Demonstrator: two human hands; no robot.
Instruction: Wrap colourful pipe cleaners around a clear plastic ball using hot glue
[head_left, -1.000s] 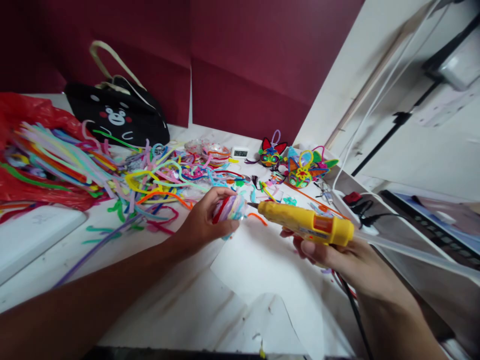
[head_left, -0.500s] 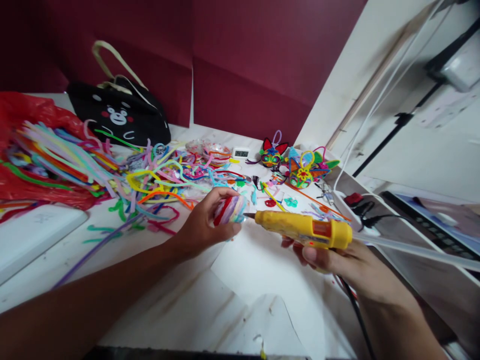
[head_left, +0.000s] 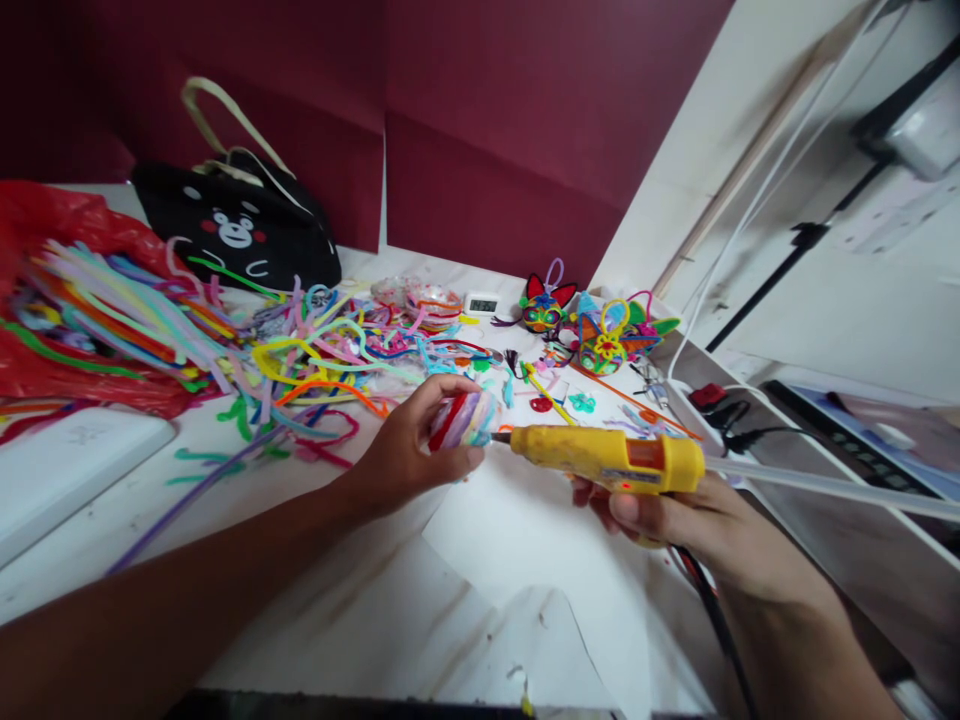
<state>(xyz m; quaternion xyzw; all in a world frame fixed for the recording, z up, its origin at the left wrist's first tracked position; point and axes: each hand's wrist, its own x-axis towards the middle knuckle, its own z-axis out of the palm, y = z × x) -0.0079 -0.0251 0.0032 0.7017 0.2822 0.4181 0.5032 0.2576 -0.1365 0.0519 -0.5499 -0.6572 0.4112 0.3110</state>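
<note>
Between its thumb and fingers, my left hand (head_left: 409,440) holds a small round ball wrapped in pipe cleaners (head_left: 463,420), banded red, lilac, cream and pale blue. My right hand (head_left: 667,520) is closed round the handle of a yellow hot glue gun (head_left: 600,458), whose small light glows red. A clear glue stick (head_left: 817,483) sticks out of its back end. The dark metal nozzle points left, at the lower right side of the ball; whether it touches cannot be made out. White paper (head_left: 540,550) lies on the table beneath both.
Loose pipe cleaners (head_left: 330,350) spread across the back left, beside a red plastic bag (head_left: 97,230) and a black bag (head_left: 240,230). Finished colourful ornaments (head_left: 602,345) and a small digital clock (head_left: 481,304) stand behind. A black cord (head_left: 712,610) hangs near my right wrist.
The glue gun has shifted very slightly, its nozzle a little lower against the ball's side. Both hands keep the same hold, and the ball has turned slightly.
</note>
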